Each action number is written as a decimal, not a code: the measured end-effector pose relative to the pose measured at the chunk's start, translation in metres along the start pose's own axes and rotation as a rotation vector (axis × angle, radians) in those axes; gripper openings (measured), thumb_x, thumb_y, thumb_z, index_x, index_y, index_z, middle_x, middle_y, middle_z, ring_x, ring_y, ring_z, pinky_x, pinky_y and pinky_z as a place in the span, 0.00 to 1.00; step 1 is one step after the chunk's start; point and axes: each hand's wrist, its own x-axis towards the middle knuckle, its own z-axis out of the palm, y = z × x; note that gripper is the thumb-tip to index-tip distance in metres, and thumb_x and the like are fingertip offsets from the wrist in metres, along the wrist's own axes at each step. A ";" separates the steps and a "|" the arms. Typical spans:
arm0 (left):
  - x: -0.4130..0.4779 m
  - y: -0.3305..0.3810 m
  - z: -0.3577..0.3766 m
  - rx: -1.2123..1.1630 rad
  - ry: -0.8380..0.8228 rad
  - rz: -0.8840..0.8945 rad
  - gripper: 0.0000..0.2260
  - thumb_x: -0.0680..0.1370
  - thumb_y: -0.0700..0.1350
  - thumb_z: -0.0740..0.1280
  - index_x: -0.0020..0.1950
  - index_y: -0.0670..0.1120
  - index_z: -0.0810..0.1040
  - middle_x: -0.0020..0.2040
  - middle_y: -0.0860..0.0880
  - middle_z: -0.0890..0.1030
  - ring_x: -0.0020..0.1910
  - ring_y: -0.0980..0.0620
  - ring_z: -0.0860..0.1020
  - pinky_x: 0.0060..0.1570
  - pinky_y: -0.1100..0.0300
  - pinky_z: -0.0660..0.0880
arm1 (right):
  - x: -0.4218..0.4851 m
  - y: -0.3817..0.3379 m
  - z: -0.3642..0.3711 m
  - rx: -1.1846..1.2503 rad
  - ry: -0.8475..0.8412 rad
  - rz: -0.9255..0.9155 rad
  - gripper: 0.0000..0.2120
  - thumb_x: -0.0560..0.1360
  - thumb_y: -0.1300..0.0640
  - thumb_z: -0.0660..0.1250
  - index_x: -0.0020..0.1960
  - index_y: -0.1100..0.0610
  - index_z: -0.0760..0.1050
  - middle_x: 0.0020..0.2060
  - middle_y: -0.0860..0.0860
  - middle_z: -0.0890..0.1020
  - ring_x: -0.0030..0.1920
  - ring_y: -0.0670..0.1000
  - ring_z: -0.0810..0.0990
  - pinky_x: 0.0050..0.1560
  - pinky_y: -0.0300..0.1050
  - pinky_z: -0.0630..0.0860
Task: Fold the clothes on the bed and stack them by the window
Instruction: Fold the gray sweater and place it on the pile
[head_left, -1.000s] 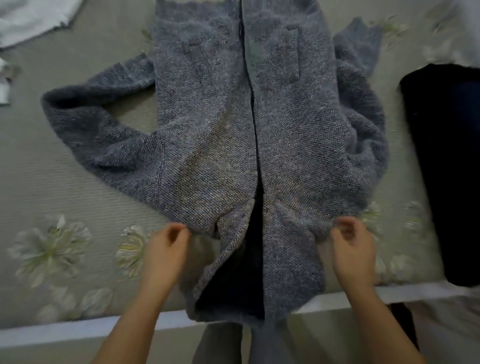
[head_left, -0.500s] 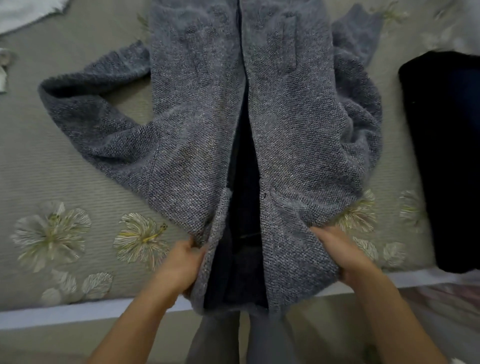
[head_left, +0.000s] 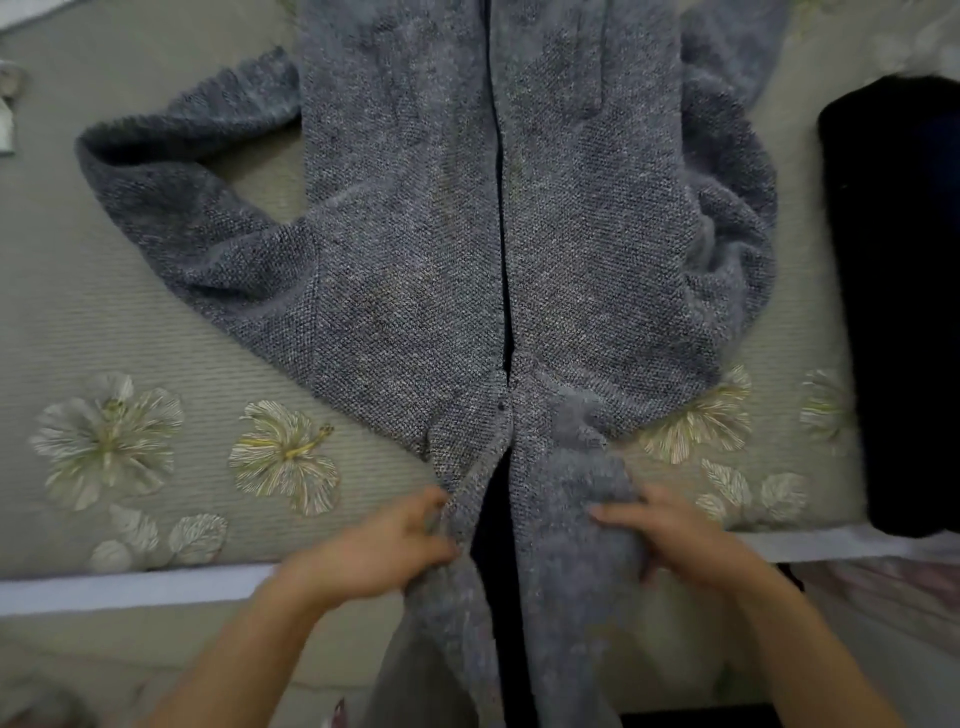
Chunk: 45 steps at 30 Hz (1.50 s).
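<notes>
Gripping the grey cardigan (head_left: 415, 234) at the near edge of the bed (head_left: 130, 322), the left hand (head_left: 384, 545) and right hand (head_left: 670, 535) each have fingers clamped on one front panel, its end hanging over the side. A hard tug could drag the loose knit off or gape the front open. The olive flowered cover also carries a dark folded garment (head_left: 893, 312) at the right edge.

Grey-blue knit cardigan (head_left: 405, 249): coarse pebbled yarn, matt, with a fuzzy nap at the sleeves and lower hem.
Grey-green bed cover (head_left: 130, 322): finely ribbed cloth, matt; pale flowers drawn in thread-like lines.
Black folded cloth (head_left: 893, 312): matt, weave too dark to tell.
White bed-edge strip (head_left: 130, 587): smooth.
</notes>
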 end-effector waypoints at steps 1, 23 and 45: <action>0.003 0.016 -0.013 -0.118 0.022 -0.038 0.15 0.73 0.42 0.70 0.58 0.52 0.76 0.47 0.53 0.85 0.49 0.55 0.81 0.53 0.56 0.77 | 0.003 -0.013 -0.005 0.068 -0.004 0.027 0.12 0.69 0.56 0.72 0.51 0.59 0.79 0.41 0.58 0.84 0.37 0.57 0.83 0.32 0.47 0.77; 0.044 0.015 -0.059 0.266 0.668 0.368 0.21 0.69 0.70 0.61 0.62 0.74 0.64 0.50 0.72 0.74 0.49 0.67 0.75 0.45 0.64 0.72 | 0.055 -0.071 -0.006 -0.921 0.582 -0.740 0.17 0.65 0.62 0.64 0.53 0.55 0.79 0.41 0.49 0.77 0.41 0.55 0.77 0.39 0.47 0.73; 0.210 0.122 -0.034 0.995 0.557 0.101 0.29 0.75 0.69 0.40 0.72 0.66 0.30 0.72 0.52 0.23 0.68 0.42 0.20 0.66 0.32 0.32 | 0.101 -0.132 -0.181 -0.105 1.118 -0.316 0.26 0.73 0.55 0.69 0.67 0.64 0.67 0.59 0.58 0.75 0.58 0.53 0.75 0.58 0.40 0.69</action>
